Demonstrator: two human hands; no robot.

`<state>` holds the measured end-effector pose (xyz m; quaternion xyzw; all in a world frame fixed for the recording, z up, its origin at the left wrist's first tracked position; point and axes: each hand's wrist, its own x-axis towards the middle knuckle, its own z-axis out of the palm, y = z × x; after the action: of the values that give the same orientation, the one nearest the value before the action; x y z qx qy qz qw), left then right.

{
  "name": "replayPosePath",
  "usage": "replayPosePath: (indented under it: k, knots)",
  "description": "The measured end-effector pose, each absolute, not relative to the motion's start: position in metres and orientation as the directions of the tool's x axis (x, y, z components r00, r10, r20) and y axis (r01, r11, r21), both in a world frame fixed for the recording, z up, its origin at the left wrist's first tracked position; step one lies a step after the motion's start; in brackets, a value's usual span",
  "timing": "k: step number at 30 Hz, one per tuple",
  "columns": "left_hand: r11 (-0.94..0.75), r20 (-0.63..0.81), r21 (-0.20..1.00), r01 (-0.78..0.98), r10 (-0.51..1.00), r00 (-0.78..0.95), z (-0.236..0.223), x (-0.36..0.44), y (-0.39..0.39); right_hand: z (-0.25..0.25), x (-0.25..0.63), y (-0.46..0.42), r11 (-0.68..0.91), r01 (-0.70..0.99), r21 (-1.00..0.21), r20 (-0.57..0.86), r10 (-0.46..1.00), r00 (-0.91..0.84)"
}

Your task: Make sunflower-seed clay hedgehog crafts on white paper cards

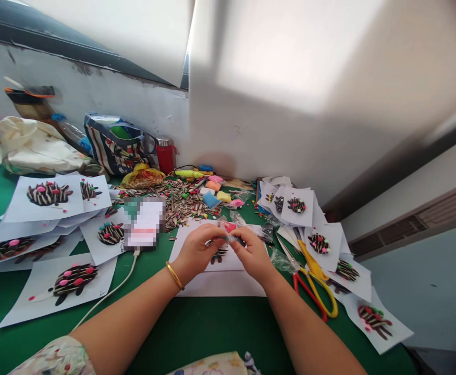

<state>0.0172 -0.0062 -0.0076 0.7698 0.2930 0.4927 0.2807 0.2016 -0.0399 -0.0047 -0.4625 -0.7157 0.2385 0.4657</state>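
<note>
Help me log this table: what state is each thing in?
Left hand: pinching small item
Right hand: pinching small item
Phone: cable plugged in
Flask: upright, lid on
Striped bag: open at top
Seeds: loose, spread out
Scissors: lying down, opening unclear
Middle paper: flat, partly covered
Cards: some overlapping

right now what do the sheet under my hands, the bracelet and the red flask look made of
Sheet: probably paper, thin, matte white. Bracelet: likely metal, polished, with a golden gleam. Red flask: cap likely metal, shiny silver; body material unclear.

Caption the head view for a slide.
Left hand and right hand, close together above white paper; striped seeds spread beyond.
</note>
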Motion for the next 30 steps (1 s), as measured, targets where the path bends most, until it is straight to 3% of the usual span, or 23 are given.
replayPosePath:
  k: [5,8,14,20,30]
  knots:
    - [-0.837,0.721,0.492,0.241,0.546,0.427,-0.006,0.014,-0.003,-0.001,0.204,-0.039,0.437,0.413,-0.799,0.412,0.898,-0.155]
    - [-0.860,0.734,0.415,0.296,0.509,0.450,-0.004,0.014,-0.003,0.002,0.205,-0.039,0.433,0.373,-0.821,0.398,0.901,-0.171]
    - [-0.850,0.716,0.378,0.367,0.520,0.467,0.000,0.013,-0.005,0.004,0.207,-0.038,0.345,0.368,-0.863,0.278,0.934,-0.224]
    - [-0.873,0.740,0.372,0.315,0.484,0.468,0.003,0.013,-0.007,0.003,0.210,-0.039,0.293,0.295,-0.910,0.190,0.924,-0.332]
    - [-0.876,0.745,0.409,0.254,0.482,0.462,0.003,0.013,-0.010,0.004,0.207,-0.038,0.184,0.242,-0.953,0.130,0.966,-0.222]
